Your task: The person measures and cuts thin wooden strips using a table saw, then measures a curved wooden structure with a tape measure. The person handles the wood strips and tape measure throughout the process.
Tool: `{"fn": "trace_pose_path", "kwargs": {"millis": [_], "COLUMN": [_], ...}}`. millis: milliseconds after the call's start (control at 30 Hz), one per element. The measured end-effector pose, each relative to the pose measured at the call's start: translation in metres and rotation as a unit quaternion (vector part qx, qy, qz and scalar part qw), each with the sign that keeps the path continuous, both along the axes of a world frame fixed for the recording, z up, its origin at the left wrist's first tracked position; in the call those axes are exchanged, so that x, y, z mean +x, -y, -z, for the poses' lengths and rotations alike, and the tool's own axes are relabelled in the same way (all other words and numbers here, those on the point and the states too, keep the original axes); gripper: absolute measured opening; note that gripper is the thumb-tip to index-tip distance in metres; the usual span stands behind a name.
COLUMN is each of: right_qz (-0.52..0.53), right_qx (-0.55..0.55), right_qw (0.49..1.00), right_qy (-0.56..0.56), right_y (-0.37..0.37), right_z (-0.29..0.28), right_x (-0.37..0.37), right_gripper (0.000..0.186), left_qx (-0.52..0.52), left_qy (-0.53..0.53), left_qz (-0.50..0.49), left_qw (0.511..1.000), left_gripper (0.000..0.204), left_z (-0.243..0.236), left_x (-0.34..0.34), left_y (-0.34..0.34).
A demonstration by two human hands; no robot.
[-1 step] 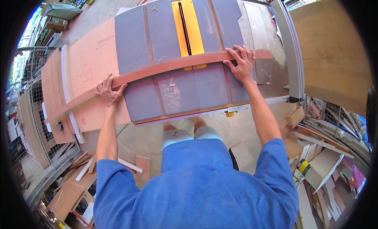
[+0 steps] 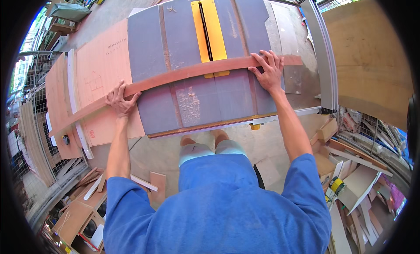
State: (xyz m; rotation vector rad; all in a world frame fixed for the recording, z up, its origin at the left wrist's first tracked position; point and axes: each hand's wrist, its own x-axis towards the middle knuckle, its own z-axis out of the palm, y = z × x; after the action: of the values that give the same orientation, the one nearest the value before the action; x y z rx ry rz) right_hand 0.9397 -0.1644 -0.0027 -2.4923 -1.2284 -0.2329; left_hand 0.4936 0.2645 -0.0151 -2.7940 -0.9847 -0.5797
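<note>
A long, narrow reddish-brown wooden strip (image 2: pixel 188 73) lies crosswise over a grey table saw top (image 2: pixel 148 48). It passes over the near end of the yellow insert plate (image 2: pixel 214 31), whose dark slot points away from me. My left hand (image 2: pixel 121 100) grips the strip left of the grey top, fingers over it and thumb along its near side. Toward the other end, my right hand (image 2: pixel 268 72) holds it with fingers bent over the top and thumb at the near edge. The strip's left end reaches across a plywood panel (image 2: pixel 100 53); its right end sticks out past my right hand.
A metal fence rail (image 2: pixel 321 57) stands at the table's right, beside a big brown board (image 2: pixel 372 57). Wood offcuts (image 2: pixel 361 197) are heaped at the lower right, with more scraps (image 2: pixel 81 214) at the lower left. Wire mesh (image 2: pixel 41 123) borders the left.
</note>
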Motion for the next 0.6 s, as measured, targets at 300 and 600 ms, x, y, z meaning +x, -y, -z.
{"fn": "trace_pose_path", "kwargs": {"millis": [300,600], "right_qz": [-0.006,-0.008], "right_qx": [-0.008,0.002], "right_qw": [1.0,1.0], "right_qy": [0.004,0.002], "right_y": [-0.006,-0.01], "right_z": [-0.001,-0.002], "right_x": [0.007,0.01], "right_gripper": [0.053,0.052], "left_qx": [-0.004,0.007], "left_qy": [0.017,-0.006], "left_qz": [0.012,0.008], "left_qw": [1.0,1.0], "left_gripper": [0.072,0.069], "left_z": [-0.004,-0.01], "left_x": [0.008,0.011], "left_y": [-0.003,-0.006]}}
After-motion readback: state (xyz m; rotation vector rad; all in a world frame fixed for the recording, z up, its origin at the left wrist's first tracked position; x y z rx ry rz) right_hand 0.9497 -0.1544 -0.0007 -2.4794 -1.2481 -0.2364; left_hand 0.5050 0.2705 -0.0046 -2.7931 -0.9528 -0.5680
